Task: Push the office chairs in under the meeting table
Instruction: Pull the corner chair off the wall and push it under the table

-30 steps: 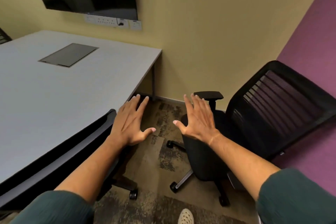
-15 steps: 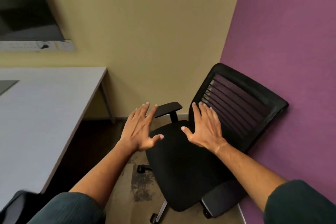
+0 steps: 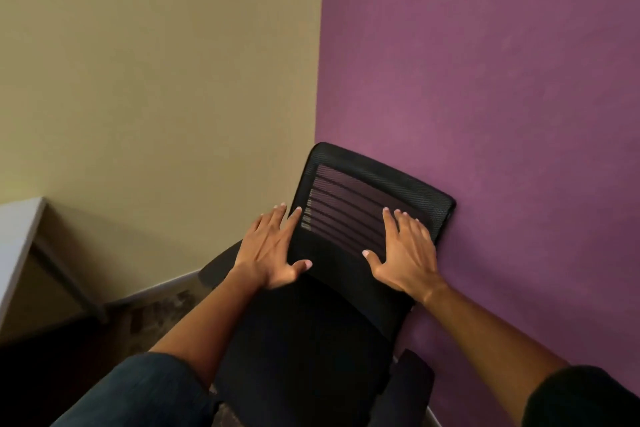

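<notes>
Both hands reach toward the backrest of the black office chair (image 3: 311, 333), which stands in the corner with its back just beside the purple wall (image 3: 502, 97) and its seat facing the person. The left hand (image 3: 270, 253) has its fingers straight and spread at the backrest's left edge; the right hand (image 3: 405, 253) lies flat and spread against the mesh near the right edge; neither grips anything. To do this step well, each hand should probably curl round a side of the backrest frame, draw the chair off the wall and swivel it on its castors, so the seat faces the tabletop (image 3: 15, 246), whose pale corner shows well apart at the left. The chair has a see-through mesh back with horizontal bands, a padded seat and dark armrests.
</notes>
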`<action>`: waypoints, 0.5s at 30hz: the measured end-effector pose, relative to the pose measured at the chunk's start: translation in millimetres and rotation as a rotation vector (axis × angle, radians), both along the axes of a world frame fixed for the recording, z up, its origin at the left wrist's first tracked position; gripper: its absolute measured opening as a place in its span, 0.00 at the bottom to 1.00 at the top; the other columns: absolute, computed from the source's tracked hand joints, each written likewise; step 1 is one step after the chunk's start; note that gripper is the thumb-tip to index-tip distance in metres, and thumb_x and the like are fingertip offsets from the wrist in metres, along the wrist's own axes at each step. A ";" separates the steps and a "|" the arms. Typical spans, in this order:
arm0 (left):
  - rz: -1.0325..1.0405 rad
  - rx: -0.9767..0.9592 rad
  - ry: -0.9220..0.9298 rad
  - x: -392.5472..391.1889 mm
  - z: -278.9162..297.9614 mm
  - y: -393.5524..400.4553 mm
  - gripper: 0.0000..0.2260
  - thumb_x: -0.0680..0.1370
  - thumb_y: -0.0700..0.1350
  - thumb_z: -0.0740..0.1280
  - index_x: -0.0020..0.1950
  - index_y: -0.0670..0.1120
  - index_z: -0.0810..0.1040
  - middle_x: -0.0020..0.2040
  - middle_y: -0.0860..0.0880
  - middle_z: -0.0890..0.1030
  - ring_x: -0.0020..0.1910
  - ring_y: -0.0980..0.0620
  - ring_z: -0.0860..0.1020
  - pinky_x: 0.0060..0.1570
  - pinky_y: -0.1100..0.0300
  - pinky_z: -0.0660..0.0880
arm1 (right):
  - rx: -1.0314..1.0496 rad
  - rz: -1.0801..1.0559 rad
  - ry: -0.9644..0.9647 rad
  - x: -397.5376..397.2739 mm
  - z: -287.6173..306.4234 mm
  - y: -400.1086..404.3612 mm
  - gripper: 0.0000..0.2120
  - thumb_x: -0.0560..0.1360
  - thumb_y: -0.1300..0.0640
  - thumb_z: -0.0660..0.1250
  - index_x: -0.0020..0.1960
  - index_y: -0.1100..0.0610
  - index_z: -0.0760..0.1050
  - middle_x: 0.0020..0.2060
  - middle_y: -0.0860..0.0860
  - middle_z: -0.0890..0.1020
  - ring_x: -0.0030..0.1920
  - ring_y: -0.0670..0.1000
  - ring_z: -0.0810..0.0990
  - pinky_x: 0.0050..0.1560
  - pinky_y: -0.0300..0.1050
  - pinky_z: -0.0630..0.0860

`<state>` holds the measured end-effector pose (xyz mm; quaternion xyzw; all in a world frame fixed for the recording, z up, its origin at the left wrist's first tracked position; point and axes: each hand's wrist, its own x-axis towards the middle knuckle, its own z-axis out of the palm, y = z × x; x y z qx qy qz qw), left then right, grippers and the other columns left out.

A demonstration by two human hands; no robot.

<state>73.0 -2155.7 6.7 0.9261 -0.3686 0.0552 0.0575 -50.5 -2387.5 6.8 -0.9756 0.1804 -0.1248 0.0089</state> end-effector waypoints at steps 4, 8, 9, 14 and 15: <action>-0.093 0.000 -0.041 46.3 9.7 -31.8 0.47 0.70 0.70 0.59 0.79 0.48 0.46 0.78 0.39 0.53 0.76 0.41 0.55 0.73 0.48 0.55 | -0.019 -0.133 0.000 14.7 9.7 -22.7 0.44 0.68 0.38 0.66 0.75 0.63 0.62 0.69 0.66 0.71 0.69 0.65 0.69 0.70 0.60 0.65; -0.153 -0.012 -0.051 79.8 11.8 -68.2 0.47 0.70 0.69 0.63 0.79 0.48 0.47 0.78 0.38 0.54 0.76 0.41 0.55 0.72 0.47 0.55 | -0.021 -0.206 0.016 32.2 13.2 -46.2 0.44 0.69 0.39 0.67 0.76 0.63 0.60 0.70 0.66 0.70 0.69 0.64 0.68 0.70 0.58 0.65; -0.166 -0.014 -0.050 86.8 10.9 -77.9 0.47 0.70 0.69 0.63 0.79 0.47 0.47 0.78 0.38 0.54 0.76 0.40 0.55 0.72 0.47 0.55 | -0.021 -0.216 0.029 37.0 13.5 -53.1 0.44 0.70 0.39 0.67 0.77 0.62 0.58 0.71 0.65 0.69 0.70 0.64 0.67 0.71 0.58 0.64; -0.192 0.006 -0.062 112.6 -0.4 -120.9 0.47 0.71 0.68 0.63 0.79 0.47 0.47 0.78 0.38 0.53 0.76 0.40 0.55 0.72 0.46 0.55 | -0.013 -0.230 0.038 61.3 5.2 -78.4 0.44 0.72 0.40 0.67 0.78 0.62 0.55 0.73 0.64 0.66 0.72 0.63 0.64 0.71 0.58 0.62; -0.194 -0.003 -0.059 114.4 -4.1 -126.8 0.47 0.70 0.68 0.64 0.79 0.47 0.47 0.78 0.38 0.53 0.76 0.40 0.55 0.72 0.46 0.55 | -0.016 -0.223 0.032 65.7 0.4 -78.6 0.43 0.71 0.41 0.67 0.77 0.62 0.56 0.72 0.64 0.66 0.71 0.63 0.65 0.71 0.58 0.63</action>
